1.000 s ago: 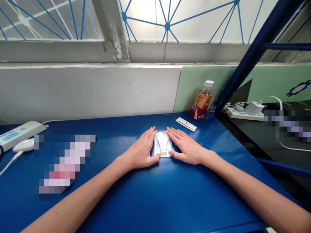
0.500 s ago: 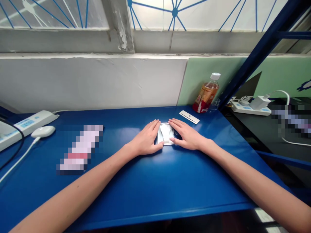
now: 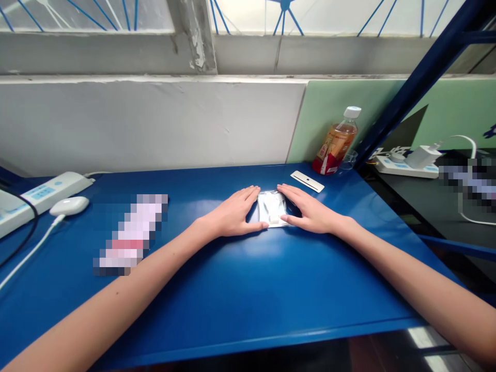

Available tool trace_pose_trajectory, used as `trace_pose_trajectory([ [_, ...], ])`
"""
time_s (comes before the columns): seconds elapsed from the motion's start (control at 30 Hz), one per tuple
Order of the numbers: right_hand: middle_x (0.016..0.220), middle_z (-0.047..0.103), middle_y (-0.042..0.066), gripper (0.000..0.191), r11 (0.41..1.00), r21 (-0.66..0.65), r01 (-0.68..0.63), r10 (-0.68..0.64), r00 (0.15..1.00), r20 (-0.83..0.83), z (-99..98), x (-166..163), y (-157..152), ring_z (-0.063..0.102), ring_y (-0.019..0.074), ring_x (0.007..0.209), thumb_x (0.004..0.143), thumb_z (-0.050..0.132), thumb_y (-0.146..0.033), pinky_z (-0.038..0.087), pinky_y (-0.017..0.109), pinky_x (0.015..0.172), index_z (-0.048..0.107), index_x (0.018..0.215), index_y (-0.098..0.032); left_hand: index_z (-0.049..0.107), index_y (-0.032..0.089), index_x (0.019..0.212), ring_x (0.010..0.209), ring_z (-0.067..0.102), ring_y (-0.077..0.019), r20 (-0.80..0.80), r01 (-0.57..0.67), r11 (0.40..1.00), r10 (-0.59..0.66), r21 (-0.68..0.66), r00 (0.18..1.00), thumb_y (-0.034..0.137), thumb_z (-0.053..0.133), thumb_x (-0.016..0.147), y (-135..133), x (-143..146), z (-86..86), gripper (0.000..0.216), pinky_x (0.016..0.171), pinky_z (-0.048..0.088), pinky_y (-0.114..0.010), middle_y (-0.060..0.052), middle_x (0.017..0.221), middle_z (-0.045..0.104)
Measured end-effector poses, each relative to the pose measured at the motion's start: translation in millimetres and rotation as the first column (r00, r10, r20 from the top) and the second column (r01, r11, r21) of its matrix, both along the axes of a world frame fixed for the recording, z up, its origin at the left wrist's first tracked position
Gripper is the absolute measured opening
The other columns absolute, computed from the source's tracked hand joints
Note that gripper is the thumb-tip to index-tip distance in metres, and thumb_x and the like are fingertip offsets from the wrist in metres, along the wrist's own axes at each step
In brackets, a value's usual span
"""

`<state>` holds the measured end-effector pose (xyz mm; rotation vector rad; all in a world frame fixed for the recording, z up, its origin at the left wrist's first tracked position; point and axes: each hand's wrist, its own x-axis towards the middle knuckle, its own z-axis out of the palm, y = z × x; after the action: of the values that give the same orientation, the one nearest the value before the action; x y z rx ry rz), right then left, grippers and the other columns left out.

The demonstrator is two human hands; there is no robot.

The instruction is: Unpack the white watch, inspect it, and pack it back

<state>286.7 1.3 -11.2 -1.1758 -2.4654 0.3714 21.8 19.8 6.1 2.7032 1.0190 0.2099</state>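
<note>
A small silvery foil packet lies flat on the blue table, a little past its middle. My left hand rests palm down on the packet's left edge, fingers stretched out and together. My right hand lies flat on the packet's right edge, fingers also extended. Both thumbs reach in along the packet's near edge. Only the strip of foil between the two hands shows.
A thin white strip lies just beyond my right hand. A bottle of amber drink stands at the back right beside a blue frame post. On the left are a white mouse, a power strip and a blurred-out object.
Both hands stay flat on the packet. The view has tilted down and shifted, so the table's near edge now shows.
</note>
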Motion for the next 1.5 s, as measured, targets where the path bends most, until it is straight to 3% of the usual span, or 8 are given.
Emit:
trace_pose_trajectory([
  [0.2, 0.158, 0.029, 0.023, 0.084, 0.999, -0.037, -0.026, 0.027, 0.999, 0.02, 2.0, 3, 0, 0.028, 0.0336, 0.147, 0.089, 0.055, -0.057, 0.028, 0.051, 0.119, 0.031, 0.151, -0.005, 0.025, 0.002, 0.151, 0.147, 0.025, -0.0336, 0.046, -0.017, 1.0, 0.017, 0.017, 0.999, 0.066, 0.055, 0.085, -1, -4, -5.2, 0.097, 0.118, 0.024, -0.043, -0.024, 0.157, 0.028],
  [0.43, 0.154, 0.039, 0.017, 0.071, 1.0, -0.01, -0.026, 0.026, 0.998, -0.06, 0.8, 3, -1, 0.039, 0.035, 0.141, 0.09, 0.056, -0.053, 0.036, 0.055, 0.113, 0.038, 0.15, -0.019, 0.027, 0.004, 0.151, 0.147, 0.024, -0.0333, 0.097, -0.038, 0.998, 0.034, 0.046, 0.995, 0.053, 0.056, 0.087, -5, -7, -6.0, 0.085, 0.118, 0.028, -0.047, -0.023, 0.158, 0.025],
  [0.63, 0.101, 0.072, 0.011, 0.033, 0.977, 0.112, 0.182, -0.156, 0.966, -0.208, -0.7, 1, -2, 0.067, 0.0288, 0.096, 0.091, 0.056, -0.046, 0.055, 0.045, 0.087, 0.073, 0.107, -0.022, 0.054, 0.008, 0.132, 0.133, 0.049, -0.0283, 0.24, -0.08, 0.987, 0.044, 0.142, 0.97, 0.022, 0.043, 0.092, -5, -8, -9.6, 0.044, 0.112, 0.04, -0.044, -0.019, 0.139, 0.055],
  [0.77, 0.077, 0.072, 0.007, 0.029, 0.954, 0.167, 0.251, -0.193, 0.935, -0.298, -0.2, 0, -4, 0.068, 0.0271, 0.082, 0.091, 0.057, -0.042, 0.057, 0.044, 0.078, 0.074, 0.075, -0.025, 0.062, 0.015, 0.123, 0.123, 0.057, -0.0295, 0.289, -0.091, 0.985, 0.046, 0.146, 0.956, 0.036, 0.049, 0.096, -4, -8, -11.3, 0.037, 0.106, 0.045, -0.047, -0.014, 0.126, 0.065],
  [0.87, 0.1, 0.073, 0.009, 0.023, 0.96, 0.174, 0.219, -0.162, 0.942, -0.293, 0.9, 1, -5, 0.068, 0.0288, 0.098, 0.091, 0.057, -0.037, 0.055, 0.047, 0.089, 0.074, 0.097, -0.024, 0.056, 0.012, 0.132, 0.132, 0.049, -0.0329, 0.263, -0.05, 0.991, 0.017, 0.121, 0.965, 0.048, 0.062, 0.088, -3, -9, -10.1, 0.056, 0.11, 0.041, -0.049, -0.017, 0.136, 0.059],
  [1.0, 0.141, 0.055, 0.015, 0.053, 0.992, 0.107, 0.07, -0.049, 0.981, -0.188, 0.3, 3, -2, 0.05, 0.0326, 0.132, 0.09, 0.057, -0.037, 0.041, 0.052, 0.11, 0.051, 0.14, -0.017, 0.049, 0.009, 0.14, 0.139, 0.041, -0.0312, 0.233, -0.028, 0.996, 0.007, 0.087, 0.972, 0.042, 0.059, 0.09, -4, -10, -8.9, 0.061, 0.115, 0.035, -0.047, -0.018, 0.145, 0.05],
  [1.37, 0.151, 0.044, 0.018, 0.083, 0.999, 0.027, -0.024, 0.024, 1.0, -0.012, 4.5, 10, 0, 0.038, 0.0378, 0.141, 0.083, 0.066, -0.056, 0.035, 0.057, 0.113, 0.038, 0.151, -0.018, 0.056, 0.012, 0.132, 0.134, 0.048, -0.0347, 0.277, -0.123, 0.988, 0.092, 0.098, 0.957, 0.055, 0.066, 0.083, -2, -12, -11.9, 0.066, 0.11, 0.041, -0.052, -0.019, 0.138, 0.056],
  [1.5, 0.151, 0.044, 0.017, 0.079, 0.999, 0.012, -0.037, 0.037, 0.999, -0.002, 6.3, 13, 0, 0.04, 0.0359, 0.14, 0.083, 0.066, -0.053, 0.036, 0.055, 0.114, 0.04, 0.149, -0.018, 0.059, 0.013, 0.129, 0.131, 0.051, -0.034, 0.284, -0.128, 0.988, 0.1, 0.083, 0.954, 0.058, 0.071, 0.078, -3, -12, -9.5, 0.07, 0.108, 0.043, -0.051, -0.019, 0.136, 0.058],
])
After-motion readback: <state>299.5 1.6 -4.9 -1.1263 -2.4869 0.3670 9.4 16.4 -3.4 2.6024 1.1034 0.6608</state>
